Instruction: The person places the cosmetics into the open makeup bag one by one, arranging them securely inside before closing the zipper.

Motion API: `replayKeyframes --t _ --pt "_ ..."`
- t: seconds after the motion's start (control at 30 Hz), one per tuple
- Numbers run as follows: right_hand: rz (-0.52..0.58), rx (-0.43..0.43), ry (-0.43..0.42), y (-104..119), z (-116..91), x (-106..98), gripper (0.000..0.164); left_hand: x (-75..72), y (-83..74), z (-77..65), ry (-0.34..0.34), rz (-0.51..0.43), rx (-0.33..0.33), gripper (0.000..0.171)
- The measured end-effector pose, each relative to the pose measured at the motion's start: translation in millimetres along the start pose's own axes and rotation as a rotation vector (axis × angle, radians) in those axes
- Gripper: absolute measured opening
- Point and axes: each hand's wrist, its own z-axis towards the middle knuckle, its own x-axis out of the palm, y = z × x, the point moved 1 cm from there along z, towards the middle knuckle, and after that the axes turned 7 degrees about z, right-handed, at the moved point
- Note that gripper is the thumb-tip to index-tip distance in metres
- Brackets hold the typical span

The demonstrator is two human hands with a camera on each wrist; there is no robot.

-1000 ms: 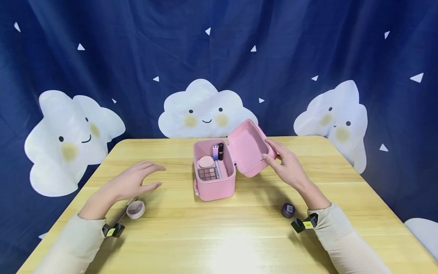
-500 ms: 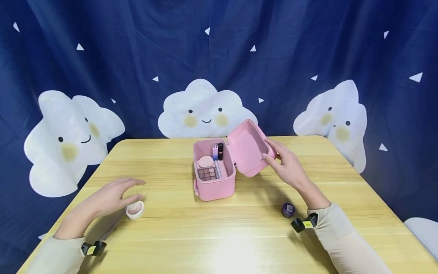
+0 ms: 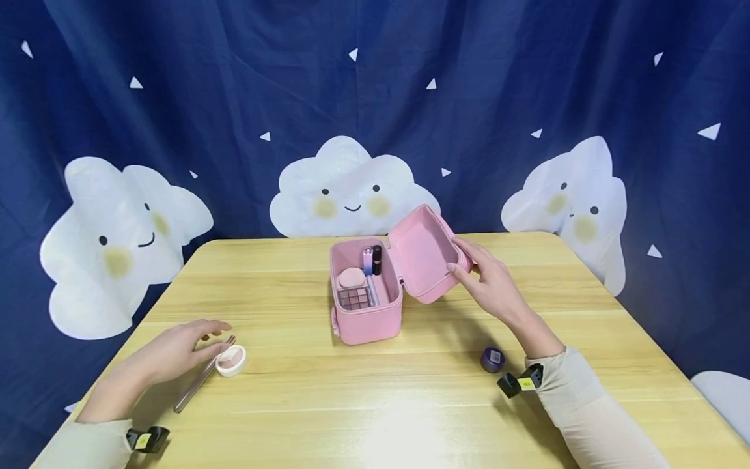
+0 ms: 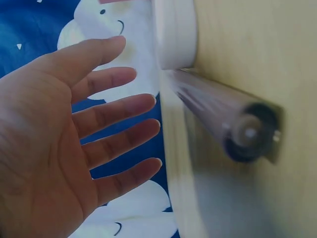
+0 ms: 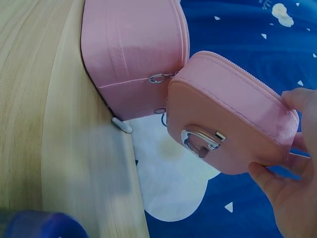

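Observation:
My left hand hovers over the left of the table, fingers spread, holding nothing. Just beyond its fingertips lies a round white compact with pinkish pans. Beside the compact is a slim mauve stick, seen end-on as a tube in the left wrist view. My right hand grips the edge of the raised lid of a pink cosmetic case. Inside the case are an eyeshadow palette, a pink puff, a black tube and a purple-blue tube.
A small dark purple jar sits on the wooden table near my right wrist. The lid's outer face carries a metal-ended handle. Behind the table hangs a blue curtain with white clouds.
My left hand has drawn back left and toward me, lowering near the compact and stick and uncovering more of both. The right hand and the lid stay in place.

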Motion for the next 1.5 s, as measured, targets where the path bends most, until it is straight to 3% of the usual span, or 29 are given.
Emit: replayKeyframes --t 0.27,0.6,0.87,1.13,1.23,1.4,1.5 --pt "-0.003 -0.002 0.002 -1 1 0 0.051 13.3 12.7 1.3 0.062 -0.027 0.002 0.039" --pt "0.005 -0.002 0.0 -1 0 1 0.05 16.0 11.8 -1.1 0.063 -0.018 -0.001 0.026" --pt "0.008 0.004 0.002 1 0 1 0.05 13.5 3.2 -4.6 0.081 -0.074 -0.036 0.045" --pt "-0.002 0.001 0.004 -1 -1 0 0.051 13.6 -7.0 -3.7 0.075 -0.083 0.016 0.049" --pt "-0.014 -0.004 0.005 -1 -1 0 0.051 14.5 -6.7 -5.0 0.075 -0.091 0.026 0.049" --pt "-0.005 0.007 0.001 -1 -1 0 0.051 11.7 -0.5 -11.8 0.088 -0.114 -0.025 0.054" --pt "-0.003 0.005 0.001 -1 -1 1 0.05 8.8 5.3 -16.4 0.105 -0.132 -0.034 0.049"
